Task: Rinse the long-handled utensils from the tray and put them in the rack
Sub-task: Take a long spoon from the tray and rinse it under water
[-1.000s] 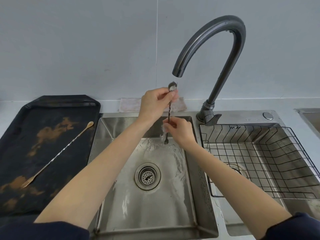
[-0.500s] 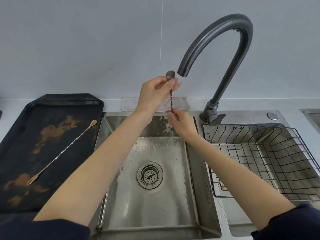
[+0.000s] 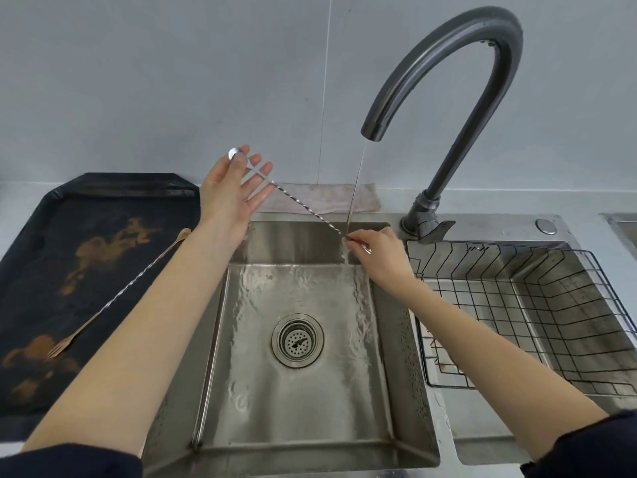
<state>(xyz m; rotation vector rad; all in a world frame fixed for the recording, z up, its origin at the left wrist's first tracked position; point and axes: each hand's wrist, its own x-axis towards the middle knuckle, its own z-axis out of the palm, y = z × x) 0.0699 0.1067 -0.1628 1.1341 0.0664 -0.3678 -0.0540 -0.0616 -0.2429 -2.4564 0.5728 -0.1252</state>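
Note:
A silver twisted long-handled spoon (image 3: 300, 205) slants over the sink, its bowl up at the left and its lower end in the water stream. My right hand (image 3: 375, 257) pinches that lower end under the tap's water. At the spoon's bowl end my left hand (image 3: 231, 191) has its fingers spread, and the handle lies across the fingertips. A second long utensil (image 3: 120, 291), gold-tipped with a small fork end, lies diagonally on the black tray (image 3: 41, 243) at the left. The black wire rack (image 3: 537, 305) sits in the right basin and holds no utensils.
The dark curved faucet (image 3: 482, 81) runs a thin stream into the left steel basin (image 3: 296, 401), which has a round drain. A folded cloth (image 3: 320, 201) lies behind the sink. Brown stains mark the tray. Another basin edge shows at the far right.
The silver spoon went from upright to slanted, its bowl end swinging left. My left hand moved left and opened its fingers. My right hand keeps hold of the lower end under the water.

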